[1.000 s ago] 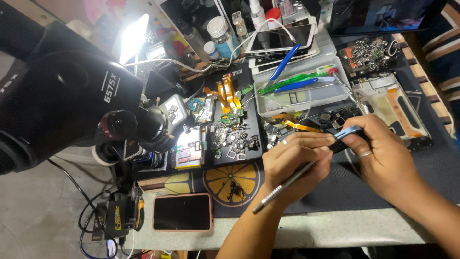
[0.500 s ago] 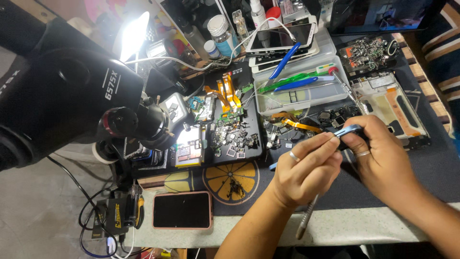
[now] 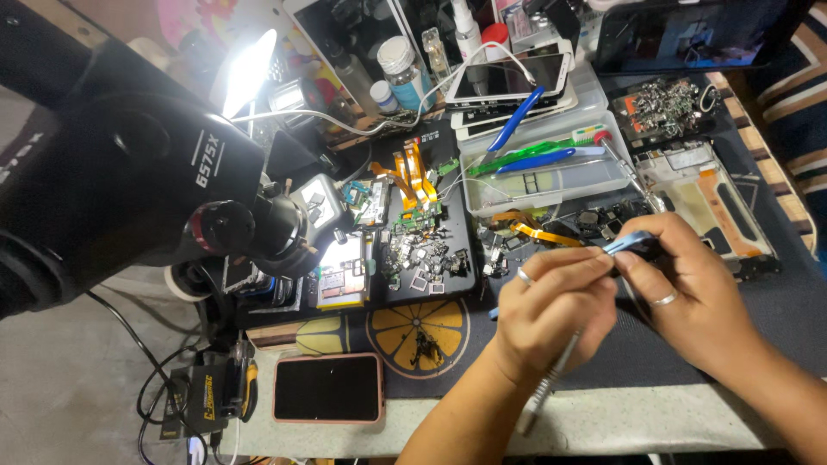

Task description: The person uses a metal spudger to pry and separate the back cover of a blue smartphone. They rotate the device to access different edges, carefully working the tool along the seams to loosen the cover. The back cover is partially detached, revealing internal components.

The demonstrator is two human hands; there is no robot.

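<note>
My left hand (image 3: 551,314) is closed around a slim silver tool (image 3: 541,396) whose shaft points down toward the table's front edge. Its fingertips also meet the upper end of a thin blue tool (image 3: 629,244). My right hand (image 3: 693,297) pinches that same blue end between thumb and fingers. The blue tool's other tip pokes out to the left of my left hand. Each hand wears a ring. Both hands hover over the dark work mat (image 3: 655,353), right of centre.
A large black microscope (image 3: 129,189) fills the left, with a lit circuit board (image 3: 345,271) beneath it. Small parts cover a black pad (image 3: 426,250). A clear tray (image 3: 551,176) of tools, a phone frame (image 3: 719,202) and a pink-cased phone (image 3: 327,387) lie around.
My left hand has turned, so the silver tool swung from pointing down-left to pointing almost straight down. Both hands have closed in on the blue tool's end.
</note>
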